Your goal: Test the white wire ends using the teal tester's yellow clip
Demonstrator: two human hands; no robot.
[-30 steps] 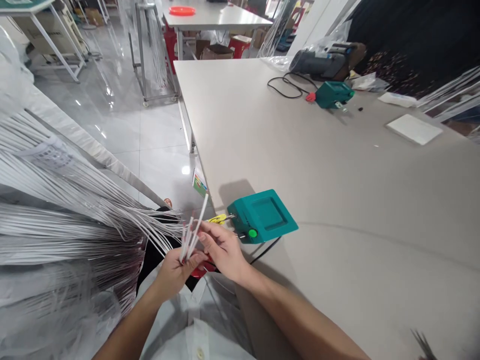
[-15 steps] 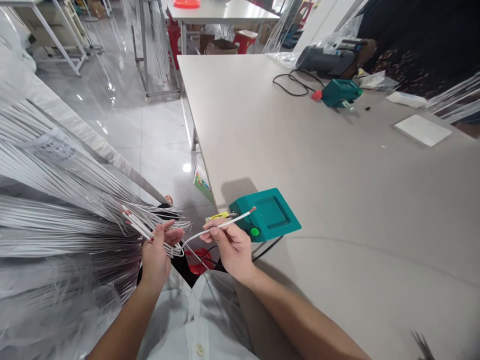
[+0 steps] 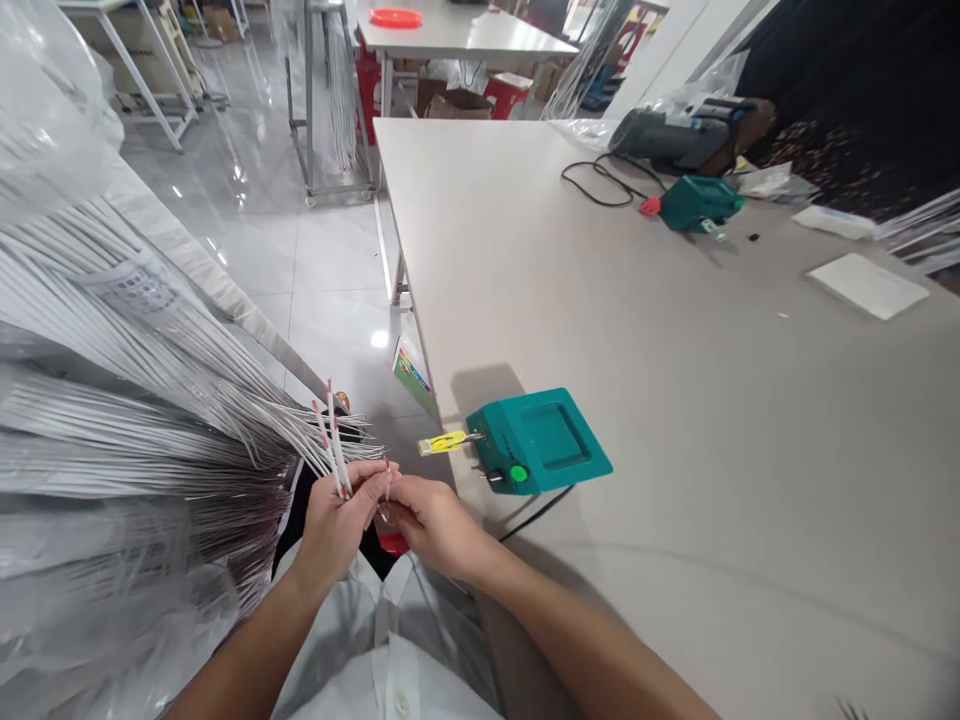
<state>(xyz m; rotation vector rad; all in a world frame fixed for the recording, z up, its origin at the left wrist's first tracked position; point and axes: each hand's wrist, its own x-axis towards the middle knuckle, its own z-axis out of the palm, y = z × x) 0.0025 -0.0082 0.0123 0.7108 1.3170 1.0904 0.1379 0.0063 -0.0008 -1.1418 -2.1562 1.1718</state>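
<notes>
My left hand [image 3: 337, 515] is closed around a few white cables [image 3: 339, 455] with reddish ends that point up above its fingers. Pressed against it, my right hand [image 3: 435, 520] pinches a white cable with a reddish tip [image 3: 388, 468] between the two thumbs. The rest of that cable is mostly hidden by the fingers. To the right, at the table's edge, sits a teal machine [image 3: 540, 440] with a green button [image 3: 518, 473] and a yellow-tagged piece [image 3: 444, 443] sticking out of its left side. Neither hand touches the machine.
Large bundles of thin white cables [image 3: 172, 370] hang on the left beside a rail. The grey table [image 3: 675, 400] spreads right, bearing a second teal machine [image 3: 701, 203], a dark motor [image 3: 667, 138] and a white pad [image 3: 868, 285]. Red stools [image 3: 507, 94] stand farther back.
My right hand has moved left, away from the teal machine, bringing its cable to my left hand. The cables in my left hand now point more upright. The view has shifted slightly.
</notes>
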